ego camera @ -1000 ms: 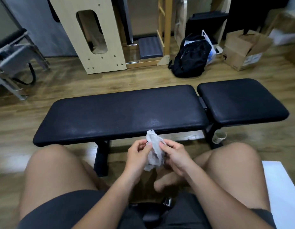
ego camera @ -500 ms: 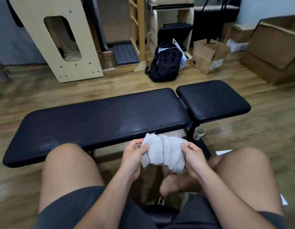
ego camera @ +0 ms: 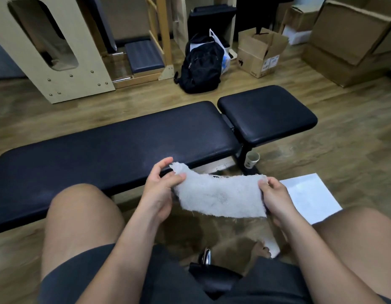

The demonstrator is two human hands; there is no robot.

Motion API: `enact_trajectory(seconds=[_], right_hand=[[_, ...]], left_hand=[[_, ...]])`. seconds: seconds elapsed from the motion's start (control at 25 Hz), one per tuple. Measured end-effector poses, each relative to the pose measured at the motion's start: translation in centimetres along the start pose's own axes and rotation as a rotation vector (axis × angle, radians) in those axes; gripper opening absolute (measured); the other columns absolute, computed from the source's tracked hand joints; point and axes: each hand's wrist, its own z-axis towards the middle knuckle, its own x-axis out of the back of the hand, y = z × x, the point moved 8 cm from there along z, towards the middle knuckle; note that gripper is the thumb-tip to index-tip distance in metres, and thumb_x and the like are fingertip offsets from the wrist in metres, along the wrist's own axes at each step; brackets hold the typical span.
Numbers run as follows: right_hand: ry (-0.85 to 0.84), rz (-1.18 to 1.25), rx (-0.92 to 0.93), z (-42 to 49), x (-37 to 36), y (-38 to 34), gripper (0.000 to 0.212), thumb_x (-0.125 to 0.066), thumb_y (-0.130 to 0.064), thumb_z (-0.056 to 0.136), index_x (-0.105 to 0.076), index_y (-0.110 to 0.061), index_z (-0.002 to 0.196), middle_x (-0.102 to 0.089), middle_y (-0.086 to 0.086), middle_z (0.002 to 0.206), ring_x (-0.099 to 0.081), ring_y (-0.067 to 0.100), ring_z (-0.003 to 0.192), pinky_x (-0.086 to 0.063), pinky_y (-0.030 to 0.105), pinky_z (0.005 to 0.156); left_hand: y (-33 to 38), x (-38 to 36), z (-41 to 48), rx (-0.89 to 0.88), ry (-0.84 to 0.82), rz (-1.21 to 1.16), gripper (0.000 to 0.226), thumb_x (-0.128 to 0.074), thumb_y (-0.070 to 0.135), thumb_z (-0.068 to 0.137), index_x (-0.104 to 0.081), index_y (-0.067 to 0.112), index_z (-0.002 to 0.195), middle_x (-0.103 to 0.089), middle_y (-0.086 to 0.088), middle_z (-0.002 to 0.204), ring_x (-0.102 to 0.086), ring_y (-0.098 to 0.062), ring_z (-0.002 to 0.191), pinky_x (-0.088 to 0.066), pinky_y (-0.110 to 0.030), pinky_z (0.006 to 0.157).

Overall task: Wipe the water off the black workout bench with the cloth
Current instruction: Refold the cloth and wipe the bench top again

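Observation:
The black workout bench (ego camera: pixel 115 145) stretches across the floor in front of my knees, a long pad at left and a short seat pad at right. A faint pale film of water shows near its front edge. A white fluffy cloth (ego camera: pixel 220 194) is spread flat between my hands, just in front of the bench's near edge and above the floor. My left hand (ego camera: pixel 161 185) pinches the cloth's left top corner. My right hand (ego camera: pixel 275 196) grips its right edge. The cloth does not touch the bench.
A paper cup (ego camera: pixel 251 160) stands on the floor by the bench's leg. A white sheet (ego camera: pixel 310 198) lies on the floor at right. Behind the bench are a black backpack (ego camera: pixel 201 64), cardboard boxes (ego camera: pixel 260 53) and a wooden frame (ego camera: pixel 58 49).
The cloth went from a crumpled wad to a flat sheet stretched out between my hands, which moved apart. My view shifted right and closer to the bench.

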Motion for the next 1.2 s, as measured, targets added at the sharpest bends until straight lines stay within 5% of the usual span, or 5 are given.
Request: enact_trajectory(seconds=[0.36,0.68,0.8,0.92,1.2], right_hand=[[-0.737,-0.024,0.434,-9.2,-6.1,-7.8,0.059,-0.066,0.011,0.076,-0.060,-0.027,0.121,-0.068,-0.013,0.114,-0.063,0.002,0.106,-0.052,0.026,0.090],[-0.656,0.434,0.296,-13.1,-4.6,-13.6,0.016,-0.065,-0.016,0.082,-0.067,-0.014,0.097,-0.071,0.001,0.089,-0.068,0.016,0.086,-0.055,0.036,0.078],[-0.671,0.586,0.129,-12.4,-3.9,-14.3,0.024,-0.065,-0.006,0.083,-0.063,-0.008,0.107,-0.073,0.008,0.093,-0.070,0.022,0.084,-0.059,0.036,0.072],[-0.624,0.568,0.049,-11.4,-2.8,-13.7,0.029,-0.057,0.003,0.088,-0.059,-0.006,0.115,-0.072,0.011,0.096,-0.070,0.023,0.084,-0.059,0.035,0.071],[-0.484,0.590,-0.127,-8.6,-1.8,-10.3,0.035,-0.059,-0.002,0.090,-0.055,0.006,0.124,-0.070,0.021,0.108,-0.070,0.032,0.093,-0.058,0.041,0.076]], left_hand=[[2.4,-13.2,-3.5,-0.047,-0.670,0.712,0.045,-0.073,-0.007,0.079,-0.060,0.017,0.116,-0.072,-0.010,0.087,-0.064,-0.010,0.069,-0.047,-0.016,0.055],[3.5,-7.8,-1.9,0.204,-0.449,0.088,0.068,-0.061,0.064,0.080,-0.064,0.013,0.124,-0.074,-0.010,0.108,-0.071,-0.028,0.101,-0.056,-0.042,0.082],[-1.5,-8.6,-3.9,0.336,-0.435,0.042,0.049,-0.043,0.047,0.093,-0.080,0.016,0.093,-0.073,-0.012,0.103,-0.071,-0.021,0.086,-0.054,-0.033,0.071],[-1.8,-9.7,-4.5,0.366,-0.524,-0.152,0.063,-0.048,0.060,0.088,-0.071,0.010,0.118,-0.067,-0.017,0.124,-0.066,-0.030,0.112,-0.049,-0.045,0.095],[0.9,-8.7,-2.4,-0.064,-0.416,0.199,0.017,-0.071,0.019,0.079,-0.078,0.007,0.089,-0.075,-0.016,0.095,-0.070,-0.029,0.092,-0.055,-0.042,0.087]])
